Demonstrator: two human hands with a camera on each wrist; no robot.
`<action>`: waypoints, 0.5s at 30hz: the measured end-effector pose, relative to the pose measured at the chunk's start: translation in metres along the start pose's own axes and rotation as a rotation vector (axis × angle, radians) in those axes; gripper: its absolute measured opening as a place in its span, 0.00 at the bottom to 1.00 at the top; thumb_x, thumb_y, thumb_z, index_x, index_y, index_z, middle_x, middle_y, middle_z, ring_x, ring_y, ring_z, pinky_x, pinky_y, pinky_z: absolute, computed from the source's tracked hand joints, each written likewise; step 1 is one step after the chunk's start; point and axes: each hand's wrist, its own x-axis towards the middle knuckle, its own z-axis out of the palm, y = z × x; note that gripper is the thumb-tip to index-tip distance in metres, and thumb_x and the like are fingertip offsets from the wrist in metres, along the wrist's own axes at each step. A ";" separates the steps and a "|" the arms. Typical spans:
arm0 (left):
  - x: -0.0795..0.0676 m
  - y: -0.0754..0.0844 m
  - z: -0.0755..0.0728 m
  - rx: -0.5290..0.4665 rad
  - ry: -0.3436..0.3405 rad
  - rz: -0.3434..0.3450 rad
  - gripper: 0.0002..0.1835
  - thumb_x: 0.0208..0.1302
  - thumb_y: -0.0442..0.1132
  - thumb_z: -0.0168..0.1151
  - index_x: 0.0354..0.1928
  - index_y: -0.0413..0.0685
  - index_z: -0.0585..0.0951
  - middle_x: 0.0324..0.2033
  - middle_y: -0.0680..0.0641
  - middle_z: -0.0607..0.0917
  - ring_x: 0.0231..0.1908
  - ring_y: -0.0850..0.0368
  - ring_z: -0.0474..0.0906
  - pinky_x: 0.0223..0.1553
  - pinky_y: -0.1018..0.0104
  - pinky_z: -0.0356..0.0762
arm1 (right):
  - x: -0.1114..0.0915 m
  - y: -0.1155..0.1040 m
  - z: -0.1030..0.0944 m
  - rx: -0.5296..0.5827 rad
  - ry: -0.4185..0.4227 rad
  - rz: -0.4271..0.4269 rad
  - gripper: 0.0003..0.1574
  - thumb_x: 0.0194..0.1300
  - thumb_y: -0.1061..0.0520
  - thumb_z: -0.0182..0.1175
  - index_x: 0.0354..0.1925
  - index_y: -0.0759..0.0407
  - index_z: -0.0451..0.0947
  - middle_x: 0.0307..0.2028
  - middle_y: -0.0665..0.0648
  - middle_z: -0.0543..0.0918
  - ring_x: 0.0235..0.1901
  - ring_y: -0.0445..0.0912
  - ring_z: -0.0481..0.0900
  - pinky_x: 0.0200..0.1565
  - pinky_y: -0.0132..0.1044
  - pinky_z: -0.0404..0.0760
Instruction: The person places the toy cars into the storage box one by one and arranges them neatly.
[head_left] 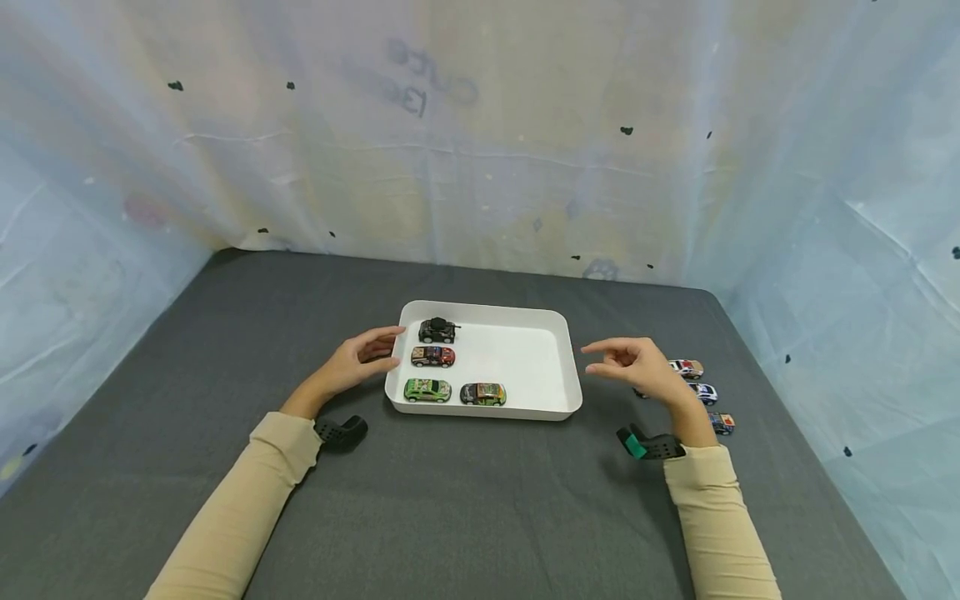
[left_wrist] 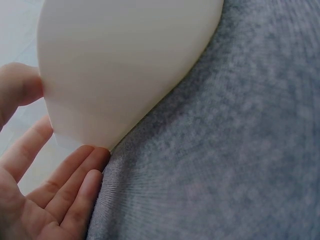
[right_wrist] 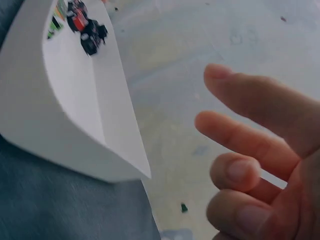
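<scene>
A white rectangular tray [head_left: 525,350] lies on the grey cloth. Along its left side stand toy cars: a black one with a gun barrel [head_left: 437,331], a red and black one [head_left: 432,357] and a green one [head_left: 427,390]. Right of the green car is a multicoloured toy car [head_left: 483,394]. My left hand [head_left: 356,360] touches the tray's left end, its thumb and fingertips against the outer wall [left_wrist: 125,65] in the left wrist view. Just off the tray's right end hovers my right hand [head_left: 633,367], holding nothing, thumb and forefinger spread apart.
Beyond my right wrist sit more toy cars, among them a red and white one [head_left: 686,367], a white and blue one [head_left: 703,392] and a dark blue one [head_left: 722,423], partly covered by the arm. Pale sheeting [head_left: 480,183] hangs behind the table and at both sides.
</scene>
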 end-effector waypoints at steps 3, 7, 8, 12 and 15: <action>0.001 0.000 0.000 -0.001 -0.003 0.003 0.32 0.66 0.41 0.62 0.71 0.49 0.65 0.69 0.37 0.67 0.66 0.37 0.67 0.68 0.40 0.66 | -0.004 0.002 -0.008 -0.006 0.010 0.019 0.18 0.62 0.61 0.65 0.50 0.66 0.81 0.19 0.46 0.72 0.16 0.34 0.60 0.17 0.33 0.63; 0.001 0.001 0.000 0.003 -0.006 0.003 0.32 0.66 0.41 0.62 0.71 0.49 0.65 0.69 0.37 0.67 0.66 0.37 0.67 0.68 0.41 0.66 | -0.009 0.003 -0.018 -0.004 0.011 0.048 0.19 0.63 0.60 0.64 0.52 0.68 0.80 0.20 0.45 0.74 0.16 0.36 0.63 0.18 0.35 0.66; 0.001 0.001 0.000 0.003 -0.006 0.003 0.32 0.66 0.41 0.62 0.71 0.49 0.65 0.69 0.37 0.67 0.66 0.37 0.67 0.68 0.41 0.66 | -0.011 0.003 -0.020 0.001 0.009 0.060 0.20 0.63 0.60 0.64 0.52 0.67 0.80 0.20 0.43 0.74 0.16 0.37 0.64 0.19 0.36 0.68; 0.001 0.001 -0.001 0.001 -0.005 -0.002 0.32 0.66 0.41 0.62 0.71 0.49 0.65 0.69 0.37 0.67 0.66 0.37 0.67 0.68 0.40 0.66 | -0.016 0.003 -0.027 0.017 -0.001 0.073 0.20 0.64 0.61 0.63 0.53 0.69 0.79 0.20 0.41 0.73 0.17 0.37 0.65 0.20 0.39 0.68; 0.000 0.001 0.000 -0.001 -0.005 -0.006 0.32 0.66 0.41 0.62 0.71 0.49 0.65 0.69 0.37 0.67 0.66 0.37 0.67 0.67 0.40 0.66 | -0.019 0.006 -0.030 0.023 -0.003 0.071 0.20 0.63 0.61 0.63 0.53 0.68 0.79 0.19 0.40 0.72 0.18 0.36 0.65 0.20 0.39 0.67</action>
